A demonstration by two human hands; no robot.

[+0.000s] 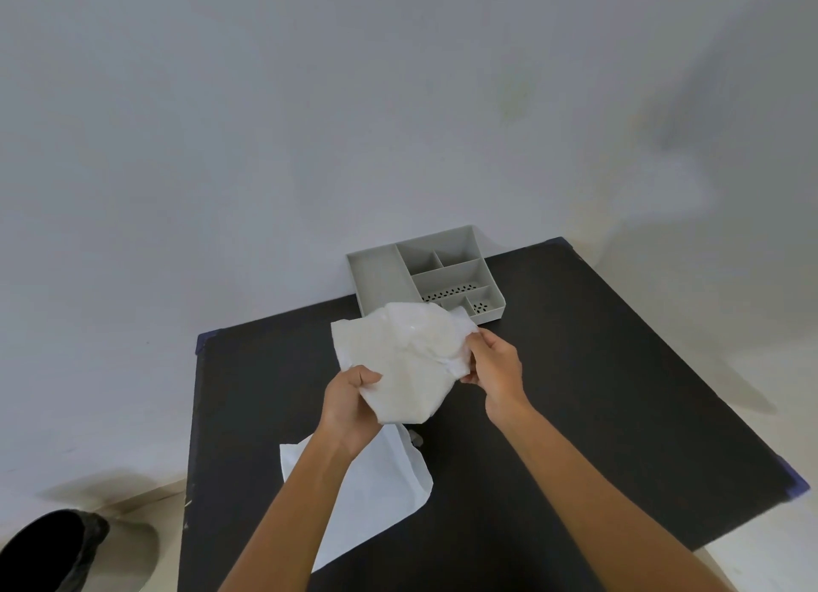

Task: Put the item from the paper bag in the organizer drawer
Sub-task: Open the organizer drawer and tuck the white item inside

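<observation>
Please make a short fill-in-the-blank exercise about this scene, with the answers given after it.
1. Both hands, left and right, hold a crumpled white ____ bag above the table.
2. The grey organizer stands at the ____ edge of the table, against the wall.
3. The tabletop is ____ in colour.
4. A flat white sheet lies on the table ____ the left forearm.

Answers: paper; far; black; under

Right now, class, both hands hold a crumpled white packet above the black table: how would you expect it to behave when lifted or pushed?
The crumpled white packet looks floppy: it creases and sags between the left hand and right hand. Probably light, since fingers alone pinch its edges. It seems unlikely to roll; on the black table it would likely slump.
</observation>
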